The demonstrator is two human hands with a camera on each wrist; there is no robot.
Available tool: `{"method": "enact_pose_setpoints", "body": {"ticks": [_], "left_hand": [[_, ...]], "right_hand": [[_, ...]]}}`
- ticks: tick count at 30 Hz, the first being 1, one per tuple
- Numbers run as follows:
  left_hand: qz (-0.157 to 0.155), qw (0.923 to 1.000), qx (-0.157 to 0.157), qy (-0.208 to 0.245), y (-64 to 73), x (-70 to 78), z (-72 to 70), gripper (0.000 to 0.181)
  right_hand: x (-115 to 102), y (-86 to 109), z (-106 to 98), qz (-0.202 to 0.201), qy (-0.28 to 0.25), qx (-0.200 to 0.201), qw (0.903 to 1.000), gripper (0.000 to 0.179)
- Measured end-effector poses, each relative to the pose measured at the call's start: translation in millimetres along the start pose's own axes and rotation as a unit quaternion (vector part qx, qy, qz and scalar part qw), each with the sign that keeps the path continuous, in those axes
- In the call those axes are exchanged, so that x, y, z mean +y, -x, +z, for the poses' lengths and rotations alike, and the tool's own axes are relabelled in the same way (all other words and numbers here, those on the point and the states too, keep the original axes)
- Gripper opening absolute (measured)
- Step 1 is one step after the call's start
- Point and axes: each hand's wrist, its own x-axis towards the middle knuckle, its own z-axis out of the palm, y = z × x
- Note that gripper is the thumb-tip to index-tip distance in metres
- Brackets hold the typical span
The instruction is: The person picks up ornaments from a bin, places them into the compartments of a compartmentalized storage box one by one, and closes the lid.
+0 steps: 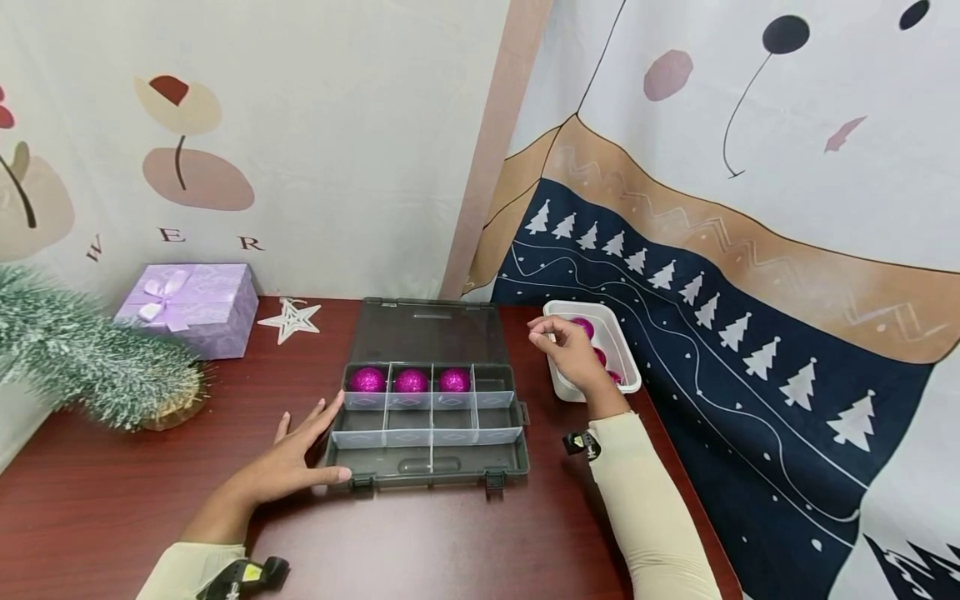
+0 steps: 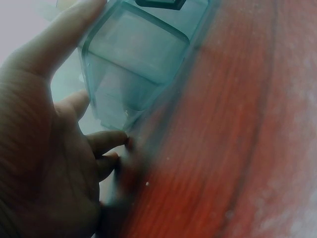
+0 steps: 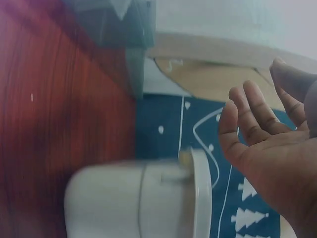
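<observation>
A pale printed backdrop (image 1: pixel 360 150) and a navy cloth with white trees (image 1: pixel 750 450) stand behind a reddish wood-grain table (image 1: pixel 420 542). On the table's right side, magenta glitter balls (image 1: pixel 582 327) sit in a white tub (image 1: pixel 628 358), partly hidden by the right hand (image 1: pixel 573 354). That hand is plainly the nearer one: its fingertips hang over the tub's left rim, so the balls lie to the right of and below its grip. The balls, being round, have no long axis; the tub's runs away from the person. The right grip is loosely bent and holds nothing. Left of the tub, an open grey divided case (image 1: pixel 382 461) has three balls (image 1: pixel 410 381) in its far row, the right-hand compartment there unfilled. The left hand (image 1: pixel 296 458), fingers spread, rests at the case's left edge. Farther left are a star (image 1: pixel 289 319), a lilac gift box (image 1: pixel 232 321) and a frosted tree (image 1: pixel 97 358). The backdrop reads "W E R"; no brand or label is legible.
</observation>
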Motion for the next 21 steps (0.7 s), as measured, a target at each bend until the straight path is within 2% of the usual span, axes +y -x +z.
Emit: {"method": "enact_pose_setpoints", "body": {"ticks": [5, 10, 14, 21], "left_hand": [[0.002, 1.0, 0.001, 0.002, -0.1, 0.2, -0.1, 0.119], [0.003, 1.0, 0.001, 0.006, 0.4, -0.6, 0.0, 0.119], [0.001, 1.0, 0.001, 0.004, 1.7, -1.6, 0.0, 0.119], [-0.001, 1.0, -0.002, 0.003, 0.8, -2.0, 0.5, 0.119]], "right_hand": [[9.5, -4.1, -17.5, 0.014, -0.004, 0.036, 0.9993, 0.013], [20.3, -9.4, -36.1, 0.065, -0.001, 0.073, 0.9952, 0.019], [31.5, -13.7, -48.3, 0.101, 0.01, 0.085, 0.9912, 0.021], [46.9, -21.9, -59.4, 0.136, 0.049, 0.092, 0.9853, 0.024]]}}
